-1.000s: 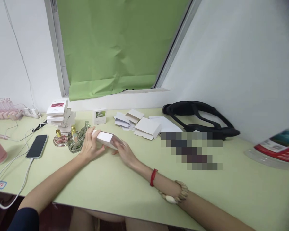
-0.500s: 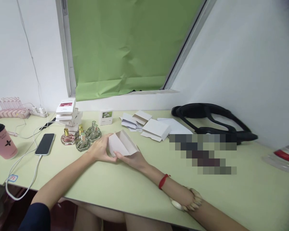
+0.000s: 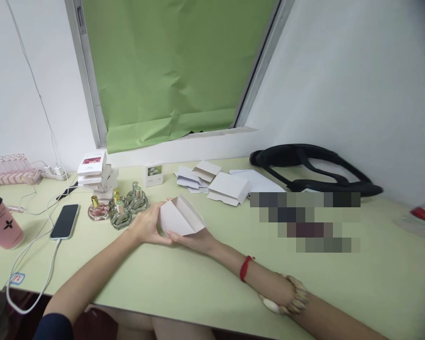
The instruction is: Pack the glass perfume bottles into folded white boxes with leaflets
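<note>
A white cardboard piece (image 3: 180,218), folded with raised walls, is held between both hands just above the table. My left hand (image 3: 148,224) grips its left end, with the thumb along the near edge. From the near right side my right hand (image 3: 193,240) holds it, thumb on the near panel and fingers hidden beneath. Left of my left hand stand several glass perfume bottles (image 3: 121,216) with gold and silver caps, one of them pink (image 3: 98,210). Behind them are a stack of white boxes (image 3: 93,167) and a small upright box (image 3: 154,175) with a picture.
Folded white card pieces (image 3: 228,187) lie behind my hands. A black curved frame (image 3: 315,165) rests at the back right. On the left are a phone (image 3: 65,222) with a white cable (image 3: 51,274), a pink cup (image 3: 3,225) and a power strip (image 3: 54,174).
The camera view has shifted and tilted slightly. Both hands keep hold of the white cardboard piece, and my right thumb sits a little lower on its near edge.
</note>
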Demonstrator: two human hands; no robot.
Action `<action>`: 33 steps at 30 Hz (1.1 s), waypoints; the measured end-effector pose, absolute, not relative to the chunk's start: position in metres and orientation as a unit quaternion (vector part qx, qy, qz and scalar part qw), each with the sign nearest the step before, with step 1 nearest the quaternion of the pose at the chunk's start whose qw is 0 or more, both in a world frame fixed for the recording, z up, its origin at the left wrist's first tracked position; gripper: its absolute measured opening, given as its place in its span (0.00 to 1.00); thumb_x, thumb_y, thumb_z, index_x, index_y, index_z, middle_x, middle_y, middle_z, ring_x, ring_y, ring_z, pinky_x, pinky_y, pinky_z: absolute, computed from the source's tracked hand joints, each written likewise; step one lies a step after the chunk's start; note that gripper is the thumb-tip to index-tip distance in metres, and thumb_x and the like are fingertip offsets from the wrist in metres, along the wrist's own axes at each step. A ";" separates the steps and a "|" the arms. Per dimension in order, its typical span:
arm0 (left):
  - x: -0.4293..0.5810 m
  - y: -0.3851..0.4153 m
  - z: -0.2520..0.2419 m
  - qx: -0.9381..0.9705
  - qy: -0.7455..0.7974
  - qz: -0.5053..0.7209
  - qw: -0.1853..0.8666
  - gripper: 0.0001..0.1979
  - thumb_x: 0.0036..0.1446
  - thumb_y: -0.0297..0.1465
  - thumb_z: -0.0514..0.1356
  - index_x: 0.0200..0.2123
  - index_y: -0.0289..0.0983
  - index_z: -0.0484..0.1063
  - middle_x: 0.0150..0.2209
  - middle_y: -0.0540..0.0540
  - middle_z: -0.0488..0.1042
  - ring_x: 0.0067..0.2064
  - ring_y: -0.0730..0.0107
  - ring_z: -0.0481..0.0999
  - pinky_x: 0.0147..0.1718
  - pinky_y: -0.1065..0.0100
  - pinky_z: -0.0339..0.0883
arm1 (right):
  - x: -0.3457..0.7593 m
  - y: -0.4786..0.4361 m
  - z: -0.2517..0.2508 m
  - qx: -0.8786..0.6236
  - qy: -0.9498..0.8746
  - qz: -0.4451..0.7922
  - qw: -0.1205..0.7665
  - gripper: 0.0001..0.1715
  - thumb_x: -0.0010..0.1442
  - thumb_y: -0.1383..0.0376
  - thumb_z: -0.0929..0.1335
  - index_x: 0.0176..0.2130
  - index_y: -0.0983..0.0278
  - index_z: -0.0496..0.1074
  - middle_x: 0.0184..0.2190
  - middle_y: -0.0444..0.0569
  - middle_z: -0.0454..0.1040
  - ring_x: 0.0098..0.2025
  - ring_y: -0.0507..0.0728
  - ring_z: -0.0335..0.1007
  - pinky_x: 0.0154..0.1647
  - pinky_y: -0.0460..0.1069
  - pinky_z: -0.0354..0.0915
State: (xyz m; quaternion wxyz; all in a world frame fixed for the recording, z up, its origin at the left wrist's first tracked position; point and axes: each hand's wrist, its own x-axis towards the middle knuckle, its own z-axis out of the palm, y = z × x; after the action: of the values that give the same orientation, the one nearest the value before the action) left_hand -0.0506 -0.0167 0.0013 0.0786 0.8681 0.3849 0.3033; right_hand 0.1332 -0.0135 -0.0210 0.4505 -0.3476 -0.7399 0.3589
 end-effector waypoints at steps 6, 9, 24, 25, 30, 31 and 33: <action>-0.051 -0.015 0.000 0.866 0.394 0.297 0.076 0.49 0.39 0.42 0.66 0.62 0.35 0.50 0.57 0.35 0.67 0.56 0.49 0.72 0.52 0.55 0.71 | 0.134 -0.011 -0.026 -0.347 -0.730 0.379 0.451 0.26 0.47 0.55 0.74 0.45 0.61 0.71 0.37 0.52 0.78 0.43 0.64 0.76 0.41 0.55 0.76; -0.051 -0.015 0.001 0.865 0.399 0.296 0.076 0.49 0.39 0.42 0.66 0.63 0.36 0.50 0.58 0.37 0.67 0.56 0.49 0.71 0.51 0.55 0.72 | 0.133 -0.011 -0.026 -0.353 -0.725 0.374 0.459 0.24 0.47 0.55 0.74 0.43 0.61 0.72 0.37 0.53 0.78 0.42 0.64 0.76 0.39 0.56 0.76; -0.052 -0.017 0.007 0.858 0.420 0.290 0.067 0.47 0.40 0.43 0.65 0.62 0.35 0.50 0.55 0.36 0.69 0.52 0.49 0.74 0.48 0.53 0.74 | 0.125 -0.013 -0.021 -0.390 -0.702 0.358 0.477 0.29 0.49 0.56 0.72 0.48 0.62 0.68 0.41 0.54 0.78 0.41 0.63 0.76 0.42 0.56 0.75; -0.052 -0.017 0.007 0.858 0.419 0.290 0.068 0.47 0.40 0.42 0.65 0.61 0.36 0.50 0.54 0.37 0.69 0.52 0.49 0.75 0.48 0.53 0.74 | 0.125 -0.013 -0.020 -0.393 -0.703 0.351 0.477 0.29 0.48 0.56 0.72 0.48 0.62 0.68 0.41 0.54 0.77 0.41 0.62 0.76 0.42 0.56 0.75; -0.053 -0.016 0.006 0.861 0.406 0.300 0.058 0.47 0.40 0.42 0.66 0.61 0.37 0.50 0.54 0.38 0.68 0.51 0.50 0.75 0.48 0.55 0.73 | 0.126 -0.016 -0.014 -0.376 -0.717 0.346 0.474 0.28 0.49 0.55 0.71 0.48 0.60 0.68 0.39 0.52 0.77 0.37 0.61 0.75 0.38 0.55 0.75; -0.053 -0.016 0.005 0.863 0.402 0.301 0.053 0.47 0.40 0.42 0.66 0.62 0.37 0.49 0.55 0.37 0.68 0.51 0.50 0.75 0.48 0.55 0.73 | 0.127 -0.015 -0.014 -0.372 -0.719 0.345 0.474 0.30 0.48 0.55 0.72 0.50 0.60 0.67 0.40 0.52 0.77 0.38 0.61 0.75 0.39 0.55 0.74; -0.052 -0.015 0.004 0.865 0.399 0.302 0.042 0.48 0.40 0.43 0.66 0.62 0.37 0.48 0.56 0.37 0.67 0.53 0.49 0.74 0.47 0.55 0.73 | 0.129 -0.014 -0.016 -0.348 -0.724 0.350 0.482 0.35 0.48 0.53 0.71 0.53 0.60 0.65 0.45 0.53 0.75 0.43 0.63 0.74 0.44 0.57 0.73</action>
State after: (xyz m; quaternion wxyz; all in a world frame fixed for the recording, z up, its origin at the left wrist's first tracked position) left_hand -0.0523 -0.0154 0.0042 0.0423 0.8651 0.3986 0.3016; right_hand 0.1293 -0.0138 -0.0155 0.4822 -0.3483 -0.7239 0.3495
